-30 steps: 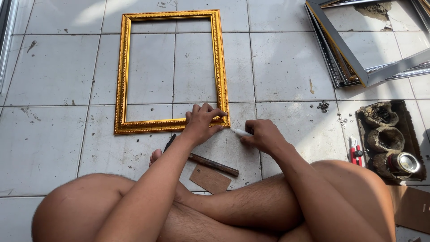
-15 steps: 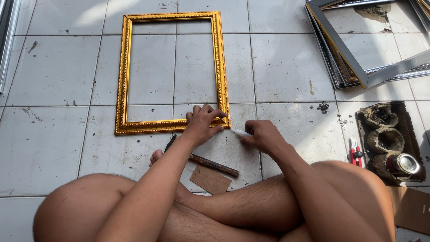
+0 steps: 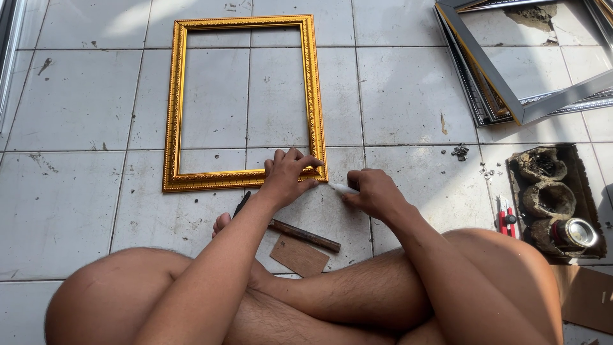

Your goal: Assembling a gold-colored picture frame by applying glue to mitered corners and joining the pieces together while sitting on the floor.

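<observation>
Legs: crossed on the white tiled floor (image 3: 408,96), filling the bottom of the view.
Cardboard scrap (image 3: 299,255): brown, flat on the tile just ahead of the shin.
Hammer (image 3: 300,234): brown wooden handle lying slantwise on the floor, touching neither hand — dark head mostly hidden behind the left forearm.
Left hand (image 3: 287,176): fingers spread and curled down over the lower right corner of the gold frame (image 3: 174,115), pressing on it; not closed around anything.
Right hand (image 3: 377,191): pinched shut on a small white tool (image 3: 342,188), tip aimed at that same frame corner, just beside it; contact hard to tell.
Gold frame: ornate, upright rectangle lying flat on the tile, bare floor showing through the opening, directly ahead of the knees.
Tray (image 3: 554,198): dark, at the right, holding lumpy grey-brown masses and a shiny round tin (image 3: 576,232).
Red tool (image 3: 506,218): small, on the floor just left of the tray.
Small metal bits (image 3: 460,152): scattered on the tile, between tray and frame.
Silver frames (image 3: 530,105): stacked at the far right — one gold-edged moulding among them.
</observation>
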